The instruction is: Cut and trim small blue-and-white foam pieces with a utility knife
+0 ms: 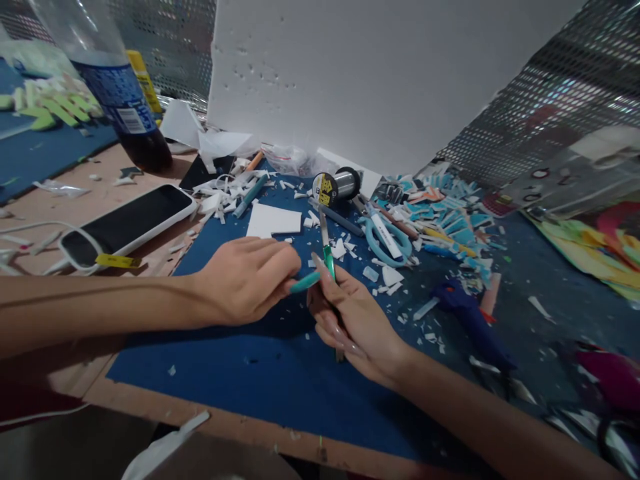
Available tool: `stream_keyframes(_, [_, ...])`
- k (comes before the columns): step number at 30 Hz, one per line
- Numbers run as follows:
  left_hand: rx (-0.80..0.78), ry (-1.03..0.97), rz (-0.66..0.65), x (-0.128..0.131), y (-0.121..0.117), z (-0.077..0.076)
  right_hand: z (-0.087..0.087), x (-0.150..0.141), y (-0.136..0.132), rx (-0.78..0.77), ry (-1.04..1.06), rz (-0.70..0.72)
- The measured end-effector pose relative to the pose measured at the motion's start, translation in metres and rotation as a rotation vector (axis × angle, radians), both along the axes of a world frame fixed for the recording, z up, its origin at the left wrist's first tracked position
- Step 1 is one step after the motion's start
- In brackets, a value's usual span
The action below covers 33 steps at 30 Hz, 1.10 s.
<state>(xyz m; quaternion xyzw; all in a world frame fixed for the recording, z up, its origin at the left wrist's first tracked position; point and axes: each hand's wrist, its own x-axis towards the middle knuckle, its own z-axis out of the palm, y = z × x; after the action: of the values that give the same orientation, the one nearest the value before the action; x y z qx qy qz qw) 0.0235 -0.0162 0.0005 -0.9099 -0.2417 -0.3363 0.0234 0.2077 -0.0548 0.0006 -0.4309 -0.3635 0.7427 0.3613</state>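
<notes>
My left hand (247,277) is closed in a pinch, palm down, on a small teal strip (305,283) that points right. The strip's far end reaches my right hand (353,320), near its thumb. Those right fingers are wrapped around a craft knife (328,257) with a shiny green handle; its narrow blade points up and away from me, and part of the handle is hidden by the fingers. Both hands are over a blue cutting mat (225,380). Just beyond the left hand lies a white foam-board piece (274,219).
A wire spool (336,186), blue-handled scissors (387,237) and many white and blue scraps (450,213) lie beyond my hands. Right is a dark-blue glue gun (470,320); left are a phone (133,223) and a cola bottle (117,93). A white board (350,73) stands behind.
</notes>
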Motion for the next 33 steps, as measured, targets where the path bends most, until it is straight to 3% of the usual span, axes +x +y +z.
stream_keyframes(3, [0.214, 0.087, -0.001, 0.001, 0.002, -0.003, 0.002, -0.001, -0.002, -0.066, 0.043, 0.018])
stream_keyframes(9, [0.336, 0.098, -0.043, 0.003, 0.002, -0.007, 0.000, -0.004, -0.003, -0.156, 0.102, 0.025])
stream_keyframes(22, [0.174, -0.036, -0.223, 0.005, -0.001, -0.005, 0.004, -0.005, -0.004, -0.144, 0.147, 0.167])
stream_keyframes(30, [0.165, -0.060, -0.248, 0.002, 0.004, -0.006, 0.002, 0.001, -0.004, -0.095, 0.196, 0.262])
stream_keyframes(33, [0.174, -0.059, -0.225, -0.004, 0.009, -0.006, 0.003, 0.005, -0.003, -0.008, 0.026, 0.264])
